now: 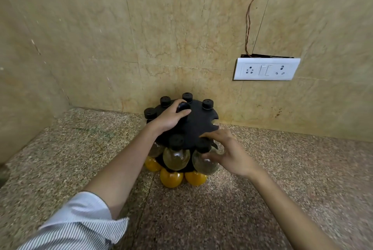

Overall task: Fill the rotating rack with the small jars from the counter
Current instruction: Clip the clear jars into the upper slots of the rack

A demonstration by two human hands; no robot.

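Note:
A black rotating rack (198,123) stands on the speckled counter near the back wall. Several clear jars with black caps hang in its upper ring, and orange jars (171,178) sit in the lower ring. My left hand (171,115) grips the black knob on top of the rack. My right hand (229,154) holds a clear jar (203,164) at the front right of the upper ring, with its black cap at the rack's edge. An empty slot (215,123) shows on the rack's right side.
The granite counter (201,219) runs to a beige tiled wall at the back and left, forming a corner. A white switch and socket plate (266,68) is on the wall at right, with a thin wire hanging above it.

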